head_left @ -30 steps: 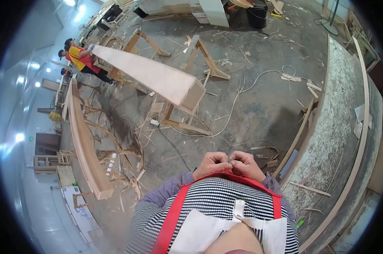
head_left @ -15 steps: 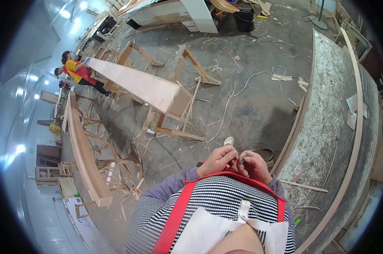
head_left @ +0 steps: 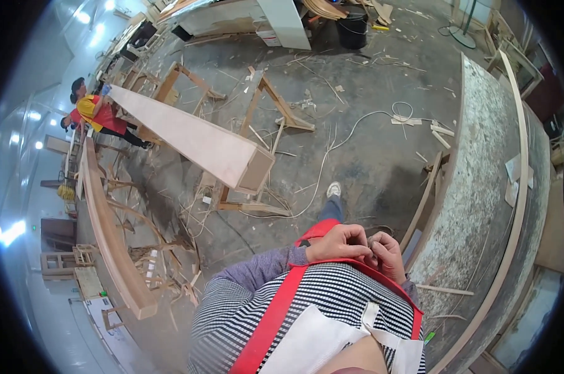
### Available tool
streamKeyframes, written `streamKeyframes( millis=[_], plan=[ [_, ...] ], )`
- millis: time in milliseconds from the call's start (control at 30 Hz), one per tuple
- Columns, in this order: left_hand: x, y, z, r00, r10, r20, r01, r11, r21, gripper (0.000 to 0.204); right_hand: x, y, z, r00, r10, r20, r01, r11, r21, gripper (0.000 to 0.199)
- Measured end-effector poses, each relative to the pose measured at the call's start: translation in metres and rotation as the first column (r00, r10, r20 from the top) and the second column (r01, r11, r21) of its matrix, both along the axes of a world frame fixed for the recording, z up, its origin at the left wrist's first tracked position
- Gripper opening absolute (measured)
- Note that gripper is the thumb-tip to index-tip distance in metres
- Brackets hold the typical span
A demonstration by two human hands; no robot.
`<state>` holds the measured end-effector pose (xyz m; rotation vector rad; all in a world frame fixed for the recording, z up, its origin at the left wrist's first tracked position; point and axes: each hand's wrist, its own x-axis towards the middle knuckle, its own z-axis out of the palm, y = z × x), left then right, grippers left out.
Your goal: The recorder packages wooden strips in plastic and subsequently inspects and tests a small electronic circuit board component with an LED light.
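My left hand (head_left: 339,243) is in front of my chest with its fingers curled and their tips pressed together. Close beside it, my right hand (head_left: 388,255) is also closed, thumb against its bent fingers. The fingertips of both hands meet or nearly meet above the top edge of my red apron (head_left: 316,232). Anything pinched between them is too small or too hidden to make out. One of my shoes (head_left: 333,189) shows on the floor beyond the hands.
Ahead to the left, a long tapered wooden box (head_left: 188,134) rests on wooden trestles (head_left: 275,106). A co-worker in a red apron (head_left: 101,115) stands at its far end. A long bench (head_left: 475,168) runs along my right. A cable (head_left: 325,162) and wood scraps lie on the floor.
One leg has come forward into view, and the long box appears lower and further left. My hands have shifted slightly right and stay close together.
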<state>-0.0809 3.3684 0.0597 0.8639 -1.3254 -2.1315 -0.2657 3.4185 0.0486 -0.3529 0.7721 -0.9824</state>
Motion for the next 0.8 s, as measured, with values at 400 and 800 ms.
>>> streamKeyframes(
  millis=[400,800],
  plan=[
    [0.091,-0.173,-0.007,0.985,0.170,0.005,-0.169,0.984,-0.059,0.012,0.076,-0.208,-0.010,0.972,0.228,-0.060,-0.229,0.974,0.004,0.010],
    [0.138,-0.291,0.007,0.914,0.401,-0.063,-0.401,0.916,0.020,0.013,0.129,-0.376,-0.001,0.905,0.424,0.019,-0.423,0.905,-0.048,0.011]
  ],
)
